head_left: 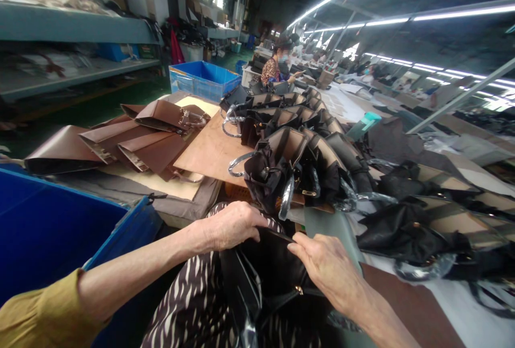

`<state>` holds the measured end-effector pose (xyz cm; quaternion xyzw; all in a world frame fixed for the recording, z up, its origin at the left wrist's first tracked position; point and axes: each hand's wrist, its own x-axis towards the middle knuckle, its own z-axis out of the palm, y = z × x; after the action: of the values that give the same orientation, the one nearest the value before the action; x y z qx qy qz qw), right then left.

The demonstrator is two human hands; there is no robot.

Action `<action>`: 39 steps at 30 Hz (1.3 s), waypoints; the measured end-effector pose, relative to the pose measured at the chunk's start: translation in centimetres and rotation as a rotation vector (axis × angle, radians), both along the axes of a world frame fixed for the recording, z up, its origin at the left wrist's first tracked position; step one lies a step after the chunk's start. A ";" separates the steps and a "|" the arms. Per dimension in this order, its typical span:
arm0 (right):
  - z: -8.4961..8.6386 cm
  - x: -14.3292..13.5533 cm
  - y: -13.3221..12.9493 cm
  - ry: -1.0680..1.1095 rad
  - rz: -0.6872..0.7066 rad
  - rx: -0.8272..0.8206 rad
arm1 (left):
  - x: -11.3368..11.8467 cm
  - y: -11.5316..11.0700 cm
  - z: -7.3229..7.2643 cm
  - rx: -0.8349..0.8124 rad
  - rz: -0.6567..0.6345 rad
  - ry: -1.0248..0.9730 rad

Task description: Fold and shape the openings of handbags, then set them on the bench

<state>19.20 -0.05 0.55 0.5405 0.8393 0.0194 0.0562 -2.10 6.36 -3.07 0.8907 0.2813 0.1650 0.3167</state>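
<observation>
Black bag (pixel 277 265) sits, in the head view, on the patterned cloth (pixel 189 300) over the person's lap, on the near side of the tan board (pixel 213 149). The left hand (pixel 237 224) pinches one end of its rim; the right hand (pixel 324 254) grips the other end between thumb and fingers. Uneven tension between them could crease or skew that edge, and since neither palm supports the body, the bag might slide down the cloth if one pinch slips. Its gold fitting (pixel 298 290) hangs against dark material and could scratch it if the bag is twisted. Right of the board, standing black bags (pixel 263 176) are packed closely, so a knuckle lifted too far might knock one; brown bags (pixel 155 149) lie left of it, less exposed.
</observation>
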 end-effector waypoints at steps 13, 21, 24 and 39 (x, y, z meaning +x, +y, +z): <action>0.3 -0.2 0.4 0.038 0.011 0.004 | 1.0 0.6 -0.8 -0.081 0.095 0.034; -0.5 -0.2 0.4 -0.035 -0.021 0.040 | 1.3 1.1 -0.8 -0.174 0.066 -0.003; -1.1 -1.2 0.3 -0.072 -0.052 0.098 | 1.5 1.1 -0.7 -0.176 0.085 0.007; -1.6 -1.9 1.7 0.050 0.031 -0.022 | 1.1 1.1 -0.5 -0.234 0.028 -0.065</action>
<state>17.31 1.62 -1.08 0.5272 0.8488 -0.0024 0.0408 -1.00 7.50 -3.53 0.8378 0.3006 0.1644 0.4250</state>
